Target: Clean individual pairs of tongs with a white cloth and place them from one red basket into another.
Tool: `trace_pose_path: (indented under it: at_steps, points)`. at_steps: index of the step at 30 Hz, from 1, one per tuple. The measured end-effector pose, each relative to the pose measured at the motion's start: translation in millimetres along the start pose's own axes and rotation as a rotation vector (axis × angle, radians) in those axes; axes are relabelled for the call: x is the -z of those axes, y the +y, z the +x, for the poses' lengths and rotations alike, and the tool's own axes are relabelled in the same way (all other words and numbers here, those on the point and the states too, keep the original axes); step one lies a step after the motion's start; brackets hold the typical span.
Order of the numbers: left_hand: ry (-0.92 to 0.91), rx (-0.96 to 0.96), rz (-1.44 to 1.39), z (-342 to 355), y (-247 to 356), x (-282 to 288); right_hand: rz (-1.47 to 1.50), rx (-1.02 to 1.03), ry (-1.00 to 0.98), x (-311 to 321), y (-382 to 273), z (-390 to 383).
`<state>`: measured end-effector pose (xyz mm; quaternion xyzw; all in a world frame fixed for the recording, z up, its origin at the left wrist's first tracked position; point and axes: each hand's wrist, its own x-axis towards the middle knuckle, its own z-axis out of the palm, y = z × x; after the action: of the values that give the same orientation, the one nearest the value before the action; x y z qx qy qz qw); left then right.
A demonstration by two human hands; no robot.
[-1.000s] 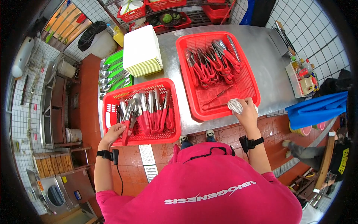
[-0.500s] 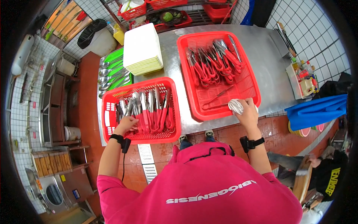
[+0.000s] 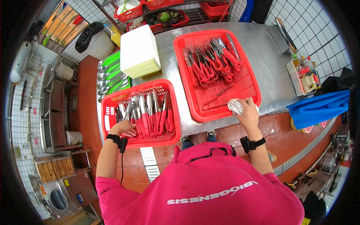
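My left hand (image 3: 124, 128) is at the left side of the nearer red basket (image 3: 177, 112). Its fingers lie loosely stretched by the handle ends of several red-handled metal tongs (image 3: 148, 116), which stand in a row with their steel ends pointing away from me. Nothing shows in its grip. At the near right corner of the larger red basket (image 3: 246, 88), my right hand (image 3: 248, 114) is closed round a bunched white cloth (image 3: 235, 107). More red-handled tongs (image 3: 213, 62) are heaped in that basket's far part, and one thin pair of tongs (image 3: 217, 96) lies apart on its bottom.
Both baskets stand on a steel table (image 3: 275, 90). Behind the nearer one are a stack of pale trays (image 3: 138, 48) and metal spoons (image 3: 108, 80) on a green tray. A bottle rack (image 3: 300, 78) and a blue cloth (image 3: 318, 108) are at the right.
My left hand has shifted slightly left and down, its fingers loosened from the tong handles. My right hand keeps the cloth at the basket corner. A person at the lower right has mostly left view.
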<state>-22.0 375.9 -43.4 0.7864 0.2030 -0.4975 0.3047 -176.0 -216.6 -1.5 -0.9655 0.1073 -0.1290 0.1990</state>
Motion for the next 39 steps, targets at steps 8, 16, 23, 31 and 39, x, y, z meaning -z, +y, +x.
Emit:
trace_pose_path:
  at_steps: [8,16,23,31,39]
  points:
    - [0.264,-0.352,0.156,-62,59,29,0.032,-0.017,-0.023,3,1,0]
    - [-0.024,-0.786,0.122,-80,211,-66,0.105,0.012,-0.041,4,9,1]
    - [-0.046,-1.114,0.565,-5,321,-182,0.182,0.016,-0.139,15,16,11]
    - [0.132,-1.058,0.534,28,387,-252,0.252,-0.003,-0.136,15,23,12]
    - [0.194,-1.184,0.33,31,393,-241,0.24,0.036,-0.088,10,27,12]
